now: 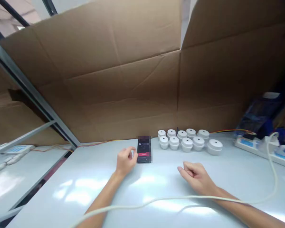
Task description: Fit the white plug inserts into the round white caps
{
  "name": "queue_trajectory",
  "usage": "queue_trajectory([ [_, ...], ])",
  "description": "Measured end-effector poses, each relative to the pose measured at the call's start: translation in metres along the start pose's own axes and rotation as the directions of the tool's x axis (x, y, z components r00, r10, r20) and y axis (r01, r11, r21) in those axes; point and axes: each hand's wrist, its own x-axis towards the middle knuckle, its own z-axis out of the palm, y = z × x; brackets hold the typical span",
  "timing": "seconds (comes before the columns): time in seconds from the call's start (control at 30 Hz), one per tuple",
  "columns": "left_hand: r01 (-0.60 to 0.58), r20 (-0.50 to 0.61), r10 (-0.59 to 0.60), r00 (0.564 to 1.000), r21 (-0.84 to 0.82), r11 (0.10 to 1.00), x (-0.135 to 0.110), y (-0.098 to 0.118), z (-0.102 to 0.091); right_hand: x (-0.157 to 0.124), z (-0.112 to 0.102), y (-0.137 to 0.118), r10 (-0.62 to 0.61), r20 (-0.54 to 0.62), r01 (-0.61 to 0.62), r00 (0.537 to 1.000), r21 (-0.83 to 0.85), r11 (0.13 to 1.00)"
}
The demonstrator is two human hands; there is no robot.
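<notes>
My left hand (126,160) rests on the white table (90,190) with its fingers curled, the fingertips touching the left edge of a small black phone (143,149) with a red bar on its screen. My right hand (195,176) lies on the table to the right, fingers loosely curled inward, holding nothing I can see. Behind it, several white round plastic caps (187,139) stand in two rows near the cardboard wall.
A tall brown cardboard sheet (133,79) walls off the back of the table. A white cable (171,199) runs across my forearms to a power strip (258,144) at the right. A metal frame (33,95) and a neighbouring table stand at the left.
</notes>
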Motion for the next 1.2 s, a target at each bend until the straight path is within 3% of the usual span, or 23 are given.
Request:
queue_trajectory([
  [0.2,-0.26,-0.012,0.262,0.965,0.094,0.961,0.003,-0.006,-0.002,0.0,0.0,-0.001,-0.062,-0.034,0.061,0.997,-0.043,0.997],
  [0.53,-0.498,-0.065,0.519,0.852,0.207,0.842,0.022,0.011,-0.029,-0.001,0.0,-0.002,-0.08,-0.035,0.077,0.996,-0.072,0.994],
  [0.77,-0.508,-0.054,0.534,0.844,0.238,0.828,0.024,0.01,-0.03,0.0,0.0,-0.002,-0.092,-0.041,0.088,0.995,-0.078,0.993],
  [1.2,-0.316,-0.125,0.356,0.926,0.258,0.913,0.006,-0.028,-0.004,-0.001,0.0,0.0,-0.195,-0.02,0.189,0.981,-0.159,0.969],
])
